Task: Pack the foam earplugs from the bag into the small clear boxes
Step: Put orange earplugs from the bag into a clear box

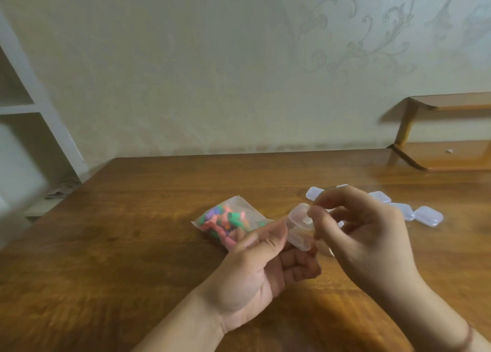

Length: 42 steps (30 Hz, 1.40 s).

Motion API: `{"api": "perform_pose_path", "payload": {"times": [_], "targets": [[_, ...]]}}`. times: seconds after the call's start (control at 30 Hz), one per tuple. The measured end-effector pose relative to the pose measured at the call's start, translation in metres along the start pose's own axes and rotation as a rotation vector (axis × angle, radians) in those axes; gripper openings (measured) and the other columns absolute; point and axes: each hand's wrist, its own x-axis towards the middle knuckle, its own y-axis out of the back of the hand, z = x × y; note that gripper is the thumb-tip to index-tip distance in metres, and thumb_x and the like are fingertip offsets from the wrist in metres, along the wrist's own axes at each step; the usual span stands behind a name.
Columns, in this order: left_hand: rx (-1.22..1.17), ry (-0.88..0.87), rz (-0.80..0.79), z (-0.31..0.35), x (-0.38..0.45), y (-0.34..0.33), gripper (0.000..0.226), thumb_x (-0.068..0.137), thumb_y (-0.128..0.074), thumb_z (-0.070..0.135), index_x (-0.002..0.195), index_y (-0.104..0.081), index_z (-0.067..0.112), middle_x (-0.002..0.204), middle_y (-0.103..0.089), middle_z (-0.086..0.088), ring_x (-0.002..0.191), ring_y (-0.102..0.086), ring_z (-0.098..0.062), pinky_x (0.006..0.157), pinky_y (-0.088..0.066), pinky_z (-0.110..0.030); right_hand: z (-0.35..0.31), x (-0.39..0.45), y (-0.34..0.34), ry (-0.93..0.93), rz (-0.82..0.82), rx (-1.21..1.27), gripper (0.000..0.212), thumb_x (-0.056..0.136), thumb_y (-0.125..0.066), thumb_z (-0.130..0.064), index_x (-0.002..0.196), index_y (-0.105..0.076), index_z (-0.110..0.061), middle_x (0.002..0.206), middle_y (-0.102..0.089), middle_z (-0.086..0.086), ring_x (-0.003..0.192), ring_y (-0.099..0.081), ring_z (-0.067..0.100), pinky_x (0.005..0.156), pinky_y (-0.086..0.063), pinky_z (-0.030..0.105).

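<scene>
Holding one small clear box above the tabletop, both hands pinch it.

From the head view, the left hand grips the box's lower half with curled fingers while the right hand pinches its raised lid. Just beyond the left hand lies the bag of foam earplugs; beyond the right hand sit spare clear boxes.

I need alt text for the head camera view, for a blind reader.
Two hands hold a small clear box open above a wooden table: the left hand grips its base, the right hand pinches its lid. A bag of coloured earplugs lies behind; more clear boxes lie right.
</scene>
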Motion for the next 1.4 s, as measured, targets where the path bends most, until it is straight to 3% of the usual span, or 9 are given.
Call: {"api": "perform_pose_path", "payload": {"times": [0.07, 0.23, 0.4, 0.5, 0.63, 0.77, 1.13, 1.27, 1.4], "targets": [[0.002, 0.045, -0.060, 0.000, -0.001, 0.001, 0.042, 0.098, -0.051, 0.023, 0.132, -0.058, -0.001, 0.100, -0.061, -0.019, 0.088, -0.062, -0.026, 0.083, -0.053, -0.033, 0.004, 0.002, 0.002, -0.069, -0.008, 0.043, 0.017, 0.083, -0.070, -0.009, 0.072, -0.066, -0.022, 0.067, -0.068, -0.011, 0.056, -0.064, 0.015, 0.046, -0.047, 0.023], [-0.008, 0.083, -0.158, 0.003, -0.003, 0.002, 0.035, 0.099, -0.051, 0.019, 0.124, -0.061, -0.002, 0.103, -0.061, -0.022, 0.088, -0.062, -0.027, 0.083, -0.053, -0.034, 0.016, 0.005, -0.002, -0.181, -0.024, 0.026, 0.013, 0.086, -0.070, -0.022, 0.076, -0.067, -0.030, 0.075, -0.064, -0.015, 0.059, -0.055, 0.010, 0.050, -0.038, 0.011], [-0.140, -0.103, 0.106, 0.035, -0.003, 0.017, 0.041, 0.089, -0.056, 0.009, 0.127, -0.061, -0.005, 0.102, -0.066, -0.025, 0.081, -0.066, -0.027, 0.077, -0.059, -0.038, 0.012, 0.007, 0.002, -0.194, -0.006, 0.079, 0.006, 0.088, -0.064, -0.029, 0.084, -0.068, -0.028, 0.072, -0.065, -0.006, 0.058, -0.057, 0.010, 0.047, -0.040, 0.015], [-0.168, -0.178, 0.351, 0.057, -0.004, 0.030, 0.048, 0.083, -0.058, 0.008, 0.130, -0.058, 0.001, 0.103, -0.068, -0.022, 0.083, -0.069, -0.024, 0.086, -0.056, -0.038, 0.021, 0.001, -0.004, -0.181, -0.276, -0.263, 0.009, 0.087, -0.066, -0.032, 0.078, -0.069, -0.033, 0.060, -0.062, -0.012, 0.060, -0.058, 0.007, 0.050, -0.044, 0.019], [-0.198, -0.138, 0.586, 0.066, -0.005, 0.040, 0.036, 0.092, -0.054, 0.010, 0.126, -0.059, 0.001, 0.113, -0.067, -0.022, 0.100, -0.068, -0.027, 0.094, -0.054, -0.040, 0.022, -0.011, -0.023, -0.162, -0.487, -0.474, 0.013, 0.086, -0.062, -0.045, 0.095, -0.071, -0.041, 0.058, -0.054, -0.020, 0.060, -0.053, 0.001, 0.050, -0.037, 0.015], [-0.219, -0.089, 0.660, 0.065, -0.003, 0.044, 0.035, 0.102, -0.049, 0.024, 0.124, -0.059, -0.001, 0.123, -0.063, -0.022, 0.109, -0.065, -0.027, 0.093, -0.055, -0.038, 0.013, -0.019, -0.036, -0.150, -0.562, -0.472, 0.024, 0.086, -0.055, -0.059, 0.105, -0.068, -0.052, 0.064, -0.051, -0.023, 0.066, -0.054, 0.001, 0.052, -0.039, 0.012], [-0.202, -0.051, 0.672, 0.067, 0.000, 0.043, 0.040, 0.101, -0.051, 0.035, 0.118, -0.064, 0.001, 0.118, -0.068, -0.021, 0.102, -0.068, -0.028, 0.086, -0.056, -0.039, 0.000, -0.013, -0.058, -0.204, -0.625, -0.570, 0.032, 0.078, -0.057, -0.069, 0.094, -0.073, -0.045, 0.072, -0.055, -0.018, 0.062, -0.052, 0.001, 0.048, -0.038, 0.015], [-0.213, -0.094, 0.668, 0.072, -0.003, 0.047, 0.044, 0.100, -0.051, 0.038, 0.121, -0.063, 0.002, 0.121, -0.066, -0.021, 0.106, -0.066, -0.028, 0.091, -0.055, -0.040, 0.002, -0.010, -0.046, -0.290, -0.623, -0.477, 0.008, 0.080, -0.068, -0.050, 0.078, -0.067, -0.042, 0.072, -0.061, -0.016, 0.065, -0.057, 0.001, 0.052, -0.046, 0.018], [-0.164, -0.061, 0.640, 0.065, -0.002, 0.039, 0.045, 0.100, -0.051, 0.041, 0.120, -0.066, 0.003, 0.120, -0.068, -0.021, 0.105, -0.067, -0.029, 0.090, -0.055, -0.039, 0.004, 0.002, -0.014, -0.430, -0.454, -0.121, 0.011, 0.078, -0.077, -0.023, 0.072, -0.068, -0.022, 0.067, -0.070, -0.006, 0.049, -0.058, 0.003, 0.045, -0.045, 0.017]]}}
